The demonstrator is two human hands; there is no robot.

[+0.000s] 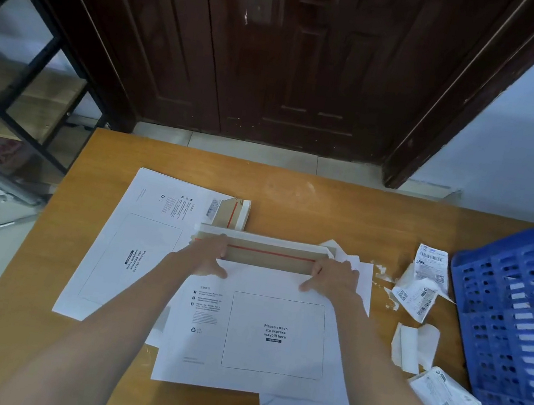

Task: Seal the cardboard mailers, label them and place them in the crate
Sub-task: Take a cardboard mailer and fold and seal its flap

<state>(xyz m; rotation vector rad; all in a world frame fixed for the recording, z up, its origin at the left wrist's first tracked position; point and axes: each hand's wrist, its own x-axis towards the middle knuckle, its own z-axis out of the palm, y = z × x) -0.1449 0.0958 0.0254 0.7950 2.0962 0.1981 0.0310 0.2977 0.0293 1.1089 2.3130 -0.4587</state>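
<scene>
One white mailer [260,333], brown flap [271,255] open

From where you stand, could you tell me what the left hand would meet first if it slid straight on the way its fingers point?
The left hand points away across the table, so it would first run over the brown flap under its fingertips. Beyond that probably the second mailer's open flap, though depth is unclear.

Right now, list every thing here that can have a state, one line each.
Front mailer: flap open, being folded, unlabelled.
Second mailer: lying flat, flap open, unlabelled.
Left hand: gripping the flap's left end.
Right hand: gripping the flap's right end.
Crate: on the table's right edge, tilted.
Waybill labels: loose, crumpled beside the crate.
</scene>
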